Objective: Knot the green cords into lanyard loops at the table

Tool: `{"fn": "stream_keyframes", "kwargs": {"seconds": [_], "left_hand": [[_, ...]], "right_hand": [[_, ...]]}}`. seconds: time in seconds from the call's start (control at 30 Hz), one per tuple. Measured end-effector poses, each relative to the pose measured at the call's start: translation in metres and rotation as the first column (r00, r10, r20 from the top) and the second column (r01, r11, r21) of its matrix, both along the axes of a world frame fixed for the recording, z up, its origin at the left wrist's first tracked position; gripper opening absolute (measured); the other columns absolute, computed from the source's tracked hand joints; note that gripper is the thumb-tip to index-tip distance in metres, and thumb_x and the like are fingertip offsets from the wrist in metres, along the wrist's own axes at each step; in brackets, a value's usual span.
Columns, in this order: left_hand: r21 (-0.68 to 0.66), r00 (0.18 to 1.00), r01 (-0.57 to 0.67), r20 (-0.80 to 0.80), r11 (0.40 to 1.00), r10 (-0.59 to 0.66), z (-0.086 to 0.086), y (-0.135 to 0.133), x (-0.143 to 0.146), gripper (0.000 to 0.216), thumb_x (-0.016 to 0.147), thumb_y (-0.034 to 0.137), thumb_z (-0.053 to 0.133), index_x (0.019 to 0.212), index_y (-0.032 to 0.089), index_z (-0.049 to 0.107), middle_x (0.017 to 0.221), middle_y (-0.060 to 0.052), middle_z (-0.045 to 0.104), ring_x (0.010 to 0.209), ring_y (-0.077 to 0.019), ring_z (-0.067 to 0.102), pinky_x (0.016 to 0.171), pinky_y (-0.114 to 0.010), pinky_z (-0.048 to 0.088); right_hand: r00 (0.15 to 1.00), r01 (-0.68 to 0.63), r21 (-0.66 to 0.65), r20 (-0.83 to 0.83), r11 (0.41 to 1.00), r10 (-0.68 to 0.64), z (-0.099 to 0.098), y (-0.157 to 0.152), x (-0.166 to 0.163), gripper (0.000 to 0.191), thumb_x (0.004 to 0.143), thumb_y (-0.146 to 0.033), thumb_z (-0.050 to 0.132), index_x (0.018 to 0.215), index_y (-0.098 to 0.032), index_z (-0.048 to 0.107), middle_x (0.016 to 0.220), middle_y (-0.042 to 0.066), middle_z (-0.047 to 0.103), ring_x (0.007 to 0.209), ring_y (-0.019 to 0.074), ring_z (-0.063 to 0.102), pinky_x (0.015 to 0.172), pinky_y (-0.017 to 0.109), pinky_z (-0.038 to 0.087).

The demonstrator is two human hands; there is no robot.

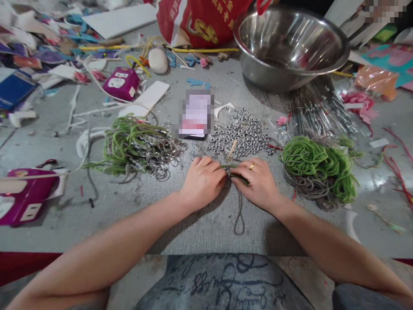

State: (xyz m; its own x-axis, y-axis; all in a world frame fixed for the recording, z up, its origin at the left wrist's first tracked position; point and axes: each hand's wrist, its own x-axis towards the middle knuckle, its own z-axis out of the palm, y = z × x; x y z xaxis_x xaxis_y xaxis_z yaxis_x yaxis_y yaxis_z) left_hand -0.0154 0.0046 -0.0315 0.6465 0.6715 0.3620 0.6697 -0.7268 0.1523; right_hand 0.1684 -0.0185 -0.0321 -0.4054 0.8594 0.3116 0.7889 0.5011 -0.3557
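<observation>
Close together at the middle of the table, my left hand (205,180) and my right hand (258,181) both pinch a green and grey cord (239,215). Its grey loop hangs down between them onto the tabletop. Where the fingers meet, the exact hold on the cord is partly hidden. A gold ring sits on a finger of my right hand. Just beyond the fingertips lie a small wooden stick (232,149) and a spread of small metal rings or nuts (247,133).
Bundles of green and grey cords lie left (129,146) and right (306,159). A blurred phone (195,114), steel basin (290,47), red bag (206,21) and thin metal wires (312,112) stand or lie beyond. Purple power blocks (121,83) and scraps fill the left.
</observation>
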Motion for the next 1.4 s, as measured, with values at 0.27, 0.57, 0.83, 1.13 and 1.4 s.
{"fn": "stream_keyframes", "kwargs": {"seconds": [0.27, 0.57, 0.83, 1.13, 1.4], "left_hand": [[-0.033, 1.0, 0.01, -0.002, 0.999, -0.011, 0.003, 0.0, -0.002, 0.014, 0.08, 0.023, 0.056, 0.069, 0.019, 0.063, 0.067, -0.002, 0.061, 0.074, -0.0209, 0.049, 0.063, -0.035, 0.033], [-0.047, 0.999, 0.005, -0.032, 0.999, -0.006, 0.013, 0.0, -0.009, 0.014, 0.079, 0.021, 0.056, 0.067, 0.018, 0.061, 0.067, -0.002, 0.06, 0.074, -0.0209, 0.049, 0.063, -0.035, 0.035], [-0.16, 0.989, 0.033, -0.137, 0.987, -0.055, 0.039, 0.006, -0.028, 0.013, 0.076, 0.019, 0.053, 0.066, 0.017, 0.06, 0.067, -0.002, 0.059, 0.073, -0.0191, 0.05, 0.066, -0.034, 0.036], [-0.359, 0.904, -0.006, -0.4, 0.933, -0.148, 0.054, 0.011, -0.046, 0.015, 0.076, 0.019, 0.05, 0.063, 0.018, 0.057, 0.067, -0.002, 0.058, 0.075, -0.0196, 0.051, 0.069, -0.034, 0.037], [-0.406, 0.853, -0.185, -0.519, 0.895, -0.059, 0.054, 0.009, -0.047, 0.014, 0.079, 0.023, 0.048, 0.082, 0.017, 0.06, 0.079, -0.008, 0.065, 0.074, -0.0247, 0.062, 0.062, -0.034, 0.039]], "right_hand": [[1.0, -0.012, 0.003, 0.021, 1.0, 0.012, -0.001, 0.0, -0.003, 0.017, 0.084, -0.028, 0.055, 0.094, -0.022, 0.068, 0.087, 0.007, 0.066, 0.086, 0.0226, 0.053, 0.077, 0.038, 0.04], [0.999, -0.036, 0.043, 0.023, 0.998, 0.035, -0.001, 0.0, -0.003, 0.014, 0.084, -0.024, 0.056, 0.089, -0.017, 0.066, 0.085, 0.007, 0.067, 0.084, 0.0225, 0.053, 0.073, 0.036, 0.039], [0.999, -0.049, 0.046, 0.021, 0.998, 0.048, -0.001, 0.0, -0.001, 0.015, 0.085, -0.026, 0.055, 0.089, -0.018, 0.066, 0.084, 0.006, 0.067, 0.083, 0.0217, 0.053, 0.073, 0.035, 0.038], [0.998, -0.051, 0.051, 0.03, 0.997, 0.049, -0.001, 0.0, -0.001, 0.013, 0.085, -0.026, 0.053, 0.087, -0.019, 0.065, 0.085, 0.004, 0.068, 0.083, 0.0205, 0.054, 0.073, 0.034, 0.037], [0.998, -0.044, 0.097, 0.041, 0.994, 0.04, 0.001, -0.002, -0.001, 0.017, 0.085, -0.027, 0.054, 0.093, -0.017, 0.064, 0.091, 0.006, 0.068, 0.087, 0.0211, 0.054, 0.076, 0.035, 0.038]]}}
